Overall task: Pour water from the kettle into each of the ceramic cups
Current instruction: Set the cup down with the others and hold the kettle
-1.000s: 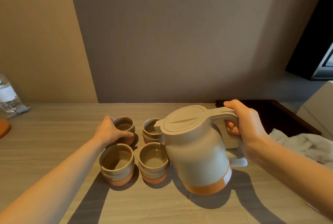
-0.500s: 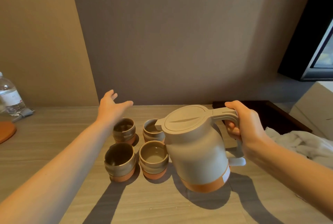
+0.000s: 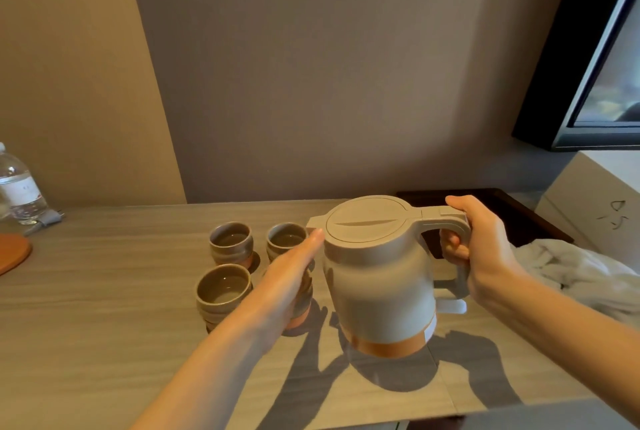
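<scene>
A beige kettle (image 3: 379, 277) with an orange base band is held upright just above the wooden table, its lid shut. My right hand (image 3: 479, 249) is closed around its handle. Several grey-and-orange ceramic cups stand to its left: a far-left cup (image 3: 230, 242), a far-right cup (image 3: 285, 239) and a near-left cup (image 3: 223, 289). The near-right cup (image 3: 303, 308) is mostly hidden behind my left hand (image 3: 294, 277), which is stretched flat with its fingertips touching the kettle's side near the spout.
A water bottle (image 3: 19, 190) and an orange coaster (image 3: 12, 253) sit at the table's far left. A dark tray (image 3: 512, 218) and a white cloth (image 3: 585, 277) lie to the right. A screen (image 3: 602, 66) hangs at upper right.
My left hand left the far-left cup, rose, then swung right across the cups to touch the kettle's side. The kettle stays held in my right hand.
</scene>
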The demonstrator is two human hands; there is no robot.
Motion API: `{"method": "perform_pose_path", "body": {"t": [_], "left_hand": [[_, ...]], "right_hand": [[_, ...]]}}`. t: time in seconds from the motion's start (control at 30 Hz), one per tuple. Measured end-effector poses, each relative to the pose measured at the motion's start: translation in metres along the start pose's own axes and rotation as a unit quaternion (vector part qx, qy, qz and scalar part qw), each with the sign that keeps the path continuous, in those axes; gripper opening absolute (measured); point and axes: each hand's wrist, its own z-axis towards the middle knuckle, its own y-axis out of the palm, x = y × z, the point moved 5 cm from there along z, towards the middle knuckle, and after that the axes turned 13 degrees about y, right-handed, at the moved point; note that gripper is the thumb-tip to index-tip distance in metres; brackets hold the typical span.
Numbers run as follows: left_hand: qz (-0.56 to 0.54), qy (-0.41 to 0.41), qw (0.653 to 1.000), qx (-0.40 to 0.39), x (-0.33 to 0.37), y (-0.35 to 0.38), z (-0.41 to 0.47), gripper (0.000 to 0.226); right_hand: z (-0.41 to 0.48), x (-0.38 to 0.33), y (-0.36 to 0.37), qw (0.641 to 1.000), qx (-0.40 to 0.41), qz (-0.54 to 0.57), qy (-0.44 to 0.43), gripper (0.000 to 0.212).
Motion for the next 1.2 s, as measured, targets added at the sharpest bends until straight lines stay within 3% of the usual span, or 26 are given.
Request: {"method": "perform_pose_path", "body": {"t": [0.13,0.43,0.77,1.03,1.2], "left_hand": [[0.016,0.056,0.998,-0.032,-0.004,0.025,-0.006,0.081],[0.114,0.151,0.980,0.059,-0.014,0.047,0.009,0.105],[0.142,0.172,0.964,0.147,-0.035,0.049,0.052,0.119],[0.176,0.171,0.956,0.162,-0.052,0.046,0.073,0.124],[0.198,0.176,0.947,0.179,-0.060,0.043,0.077,0.112]], "right_hand": [[0.001,0.004,-0.006,1.000,-0.002,0.012,0.003,0.044],[0.027,0.013,-0.010,1.000,0.008,0.018,0.004,0.038],[0.090,0.030,-0.002,0.999,-0.044,0.029,0.012,0.039],[0.129,0.059,-0.004,0.996,-0.024,0.076,0.041,0.038],[0.142,0.072,-0.005,0.995,-0.031,0.084,0.042,0.037]]}}
